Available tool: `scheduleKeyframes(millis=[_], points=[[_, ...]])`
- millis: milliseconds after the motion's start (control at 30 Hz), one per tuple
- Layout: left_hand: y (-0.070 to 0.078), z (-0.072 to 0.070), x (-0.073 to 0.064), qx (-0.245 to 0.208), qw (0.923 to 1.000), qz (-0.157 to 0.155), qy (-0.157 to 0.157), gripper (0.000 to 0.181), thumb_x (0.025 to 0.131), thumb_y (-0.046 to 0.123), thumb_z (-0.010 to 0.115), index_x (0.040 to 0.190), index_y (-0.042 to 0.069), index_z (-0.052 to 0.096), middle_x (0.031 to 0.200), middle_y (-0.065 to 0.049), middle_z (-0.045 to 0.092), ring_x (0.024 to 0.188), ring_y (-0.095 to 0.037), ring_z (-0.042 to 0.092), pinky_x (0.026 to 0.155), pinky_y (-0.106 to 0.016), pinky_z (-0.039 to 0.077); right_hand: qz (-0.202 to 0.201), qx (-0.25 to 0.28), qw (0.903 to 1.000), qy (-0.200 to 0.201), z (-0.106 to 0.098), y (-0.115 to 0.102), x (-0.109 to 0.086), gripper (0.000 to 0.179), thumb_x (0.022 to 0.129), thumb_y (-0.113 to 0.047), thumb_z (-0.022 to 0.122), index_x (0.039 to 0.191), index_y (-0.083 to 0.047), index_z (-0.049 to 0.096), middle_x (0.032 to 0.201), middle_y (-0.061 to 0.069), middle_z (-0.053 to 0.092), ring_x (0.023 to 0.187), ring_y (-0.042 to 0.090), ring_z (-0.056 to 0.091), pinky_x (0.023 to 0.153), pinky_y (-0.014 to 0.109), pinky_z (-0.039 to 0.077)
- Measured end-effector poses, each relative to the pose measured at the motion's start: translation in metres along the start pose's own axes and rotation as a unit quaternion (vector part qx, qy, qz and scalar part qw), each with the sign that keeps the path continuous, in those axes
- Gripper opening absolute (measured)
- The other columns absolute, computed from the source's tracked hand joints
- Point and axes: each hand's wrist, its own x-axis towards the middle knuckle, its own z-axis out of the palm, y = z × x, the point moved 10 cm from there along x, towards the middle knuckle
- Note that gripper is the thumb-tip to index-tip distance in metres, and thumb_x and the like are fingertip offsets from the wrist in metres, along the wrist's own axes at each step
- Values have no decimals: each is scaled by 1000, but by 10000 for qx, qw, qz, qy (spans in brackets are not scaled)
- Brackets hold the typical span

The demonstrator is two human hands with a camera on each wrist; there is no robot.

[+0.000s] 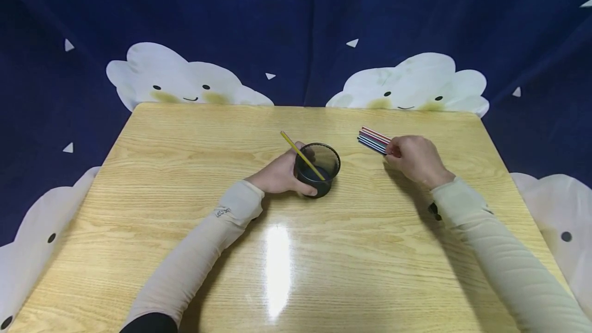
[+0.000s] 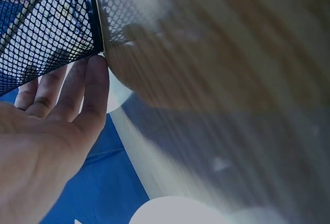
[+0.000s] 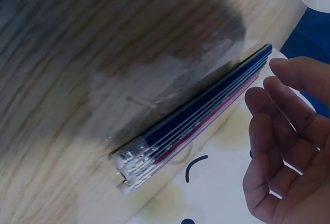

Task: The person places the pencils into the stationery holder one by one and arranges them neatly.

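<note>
A black mesh pencil cup (image 1: pixel 319 189) stands upright near the middle of the table, a yellow pencil (image 1: pixel 296 148) leaning inside it. My left hand (image 1: pixel 282 171) grips the cup, thumb in front and fingers behind. In the left wrist view, fingers of the left hand (image 2: pixel 62 110) lie along the mesh wall. Several blue and red pencils (image 1: pixel 372 140) lie side by side to the right of the cup. Over their near end is my right hand (image 1: pixel 416 157). Its loosely bent fingers are close beside the pencils (image 3: pixel 201 113) in the right wrist view, with nothing between thumb and fingers.
The wooden table (image 1: pixel 185 168) reaches back to a dark blue curtain (image 1: pixel 287 24) printed with white clouds and triangles. A bright reflection shows on the tabletop in front of the cup. Silver ferrules and erasers (image 3: pixel 129 164) sit at one end of the pencils.
</note>
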Motion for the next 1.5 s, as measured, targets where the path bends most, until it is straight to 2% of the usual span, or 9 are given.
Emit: scheduleKeyframes(millis=[300,633,967,1200,1500], points=[[-2,0,0,-27,10000,-20,-3,84,76,10,100,140,0,46,138,-14,57,128,-24,58,116,-37,42,-99,-186,9998,10,7,0,0,12,94,-9,84,94,-2,75,78,8,67,69,25,60,63,50,50],[-2,-1,-1,-30,10000,-12,25,85,75,11,100,140,-1,46,139,-17,58,129,-25,58,117,-37,41,-113,-252,9996,100,9,0,3,9,94,-6,81,95,0,75,80,10,68,72,29,64,65,53,53],[-3,0,-2,-74,9999,-84,-11,87,77,12,100,143,0,45,140,-15,58,131,-25,57,117,-38,42,0,-373,9993,16,14,4,4,6,93,-7,77,93,-2,74,79,10,66,75,32,64,66,55,54],[-2,-1,-2,-132,9999,-8,-51,85,77,12,99,141,-1,45,140,-17,58,129,-26,58,116,-39,43,40,-421,9991,-24,15,6,5,7,93,-8,78,93,-2,74,83,13,68,76,34,66,68,57,55],[0,0,0,-111,9999,57,-88,84,77,10,99,140,-2,46,139,-16,56,128,-26,57,115,-39,43,123,-325,9992,-202,17,10,7,12,96,-9,79,89,-5,71,79,9,68,74,29,65,67,53,54]])
